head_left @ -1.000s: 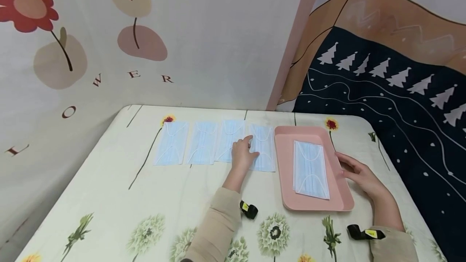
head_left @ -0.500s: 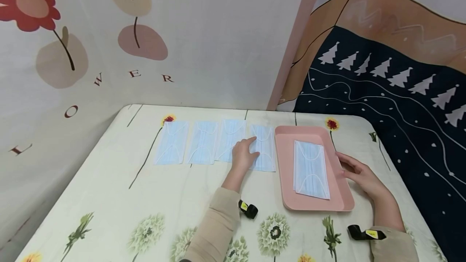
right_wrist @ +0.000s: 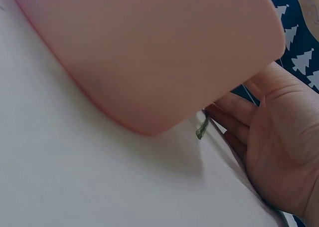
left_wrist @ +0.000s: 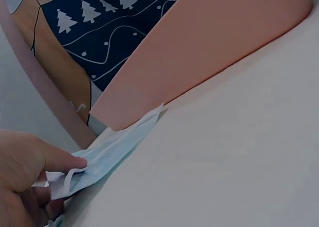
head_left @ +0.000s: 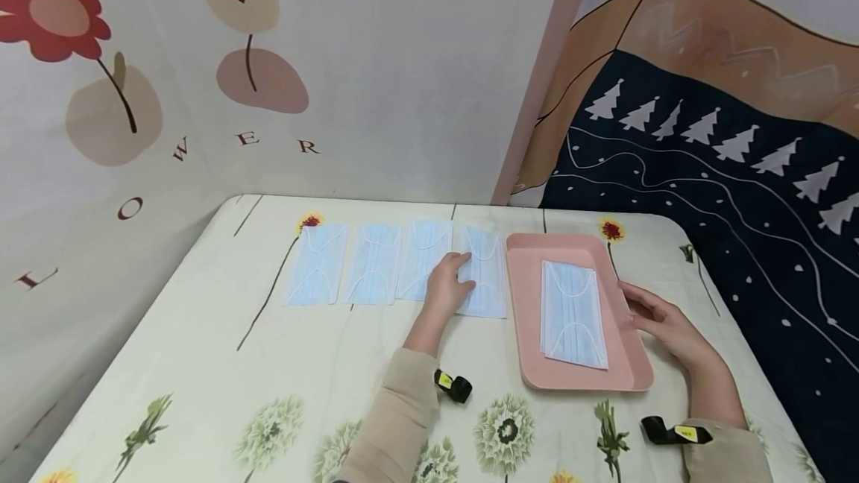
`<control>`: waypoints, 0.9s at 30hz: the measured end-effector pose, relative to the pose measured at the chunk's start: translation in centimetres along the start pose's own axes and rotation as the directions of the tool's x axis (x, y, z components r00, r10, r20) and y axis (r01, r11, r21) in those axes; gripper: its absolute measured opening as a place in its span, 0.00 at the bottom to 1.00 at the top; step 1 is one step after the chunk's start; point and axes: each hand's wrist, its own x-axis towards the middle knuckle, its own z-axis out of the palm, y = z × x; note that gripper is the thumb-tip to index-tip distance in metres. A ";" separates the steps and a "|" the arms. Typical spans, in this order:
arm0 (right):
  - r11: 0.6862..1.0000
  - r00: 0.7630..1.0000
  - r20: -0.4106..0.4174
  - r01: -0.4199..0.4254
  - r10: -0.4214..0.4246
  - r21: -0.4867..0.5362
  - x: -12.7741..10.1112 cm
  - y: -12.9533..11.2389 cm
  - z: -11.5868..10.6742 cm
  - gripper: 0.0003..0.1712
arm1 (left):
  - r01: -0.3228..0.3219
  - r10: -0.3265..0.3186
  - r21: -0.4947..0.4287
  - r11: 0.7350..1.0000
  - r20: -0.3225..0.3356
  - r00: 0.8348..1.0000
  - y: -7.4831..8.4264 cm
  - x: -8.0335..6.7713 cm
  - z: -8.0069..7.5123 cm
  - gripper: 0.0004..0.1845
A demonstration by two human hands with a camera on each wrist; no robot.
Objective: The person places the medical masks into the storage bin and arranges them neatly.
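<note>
Beige long sleeves point(head_left: 403, 423); black wrist straps point(head_left: 453, 386) w/ yellow tags, prob. camera mounts.

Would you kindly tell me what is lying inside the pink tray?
One light blue face mask lies flat in the pink tray, ear loops up. The tray floor under it is covered, so anything beneath cannot be seen. The right hand rests at the tray's right rim.

The left hand point(head_left: 448, 285) hides part of the mask point(head_left: 485, 274) beneath it; its grip stays unclear
</note>
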 end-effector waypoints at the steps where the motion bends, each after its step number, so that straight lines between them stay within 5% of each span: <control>1: 1.000 1.000 0.000 0.000 0.000 0.001 0.0 0.0 0.0 0.36 | 0.003 -0.003 -0.018 1.000 0.016 1.000 0.0 0.0 -0.1 0.30; 11: 1.000 1.000 0.002 0.004 -0.004 0.014 0.0 0.0 0.0 0.36 | 0.018 -0.001 -0.150 0.989 0.115 0.993 -0.2 -0.1 -1.3 0.33; 27: 0.998 0.999 0.014 0.050 -0.050 0.034 0.0 -0.2 0.2 0.35 | -0.012 0.020 -0.377 0.926 0.018 1.000 1.1 -0.1 -3.7 0.34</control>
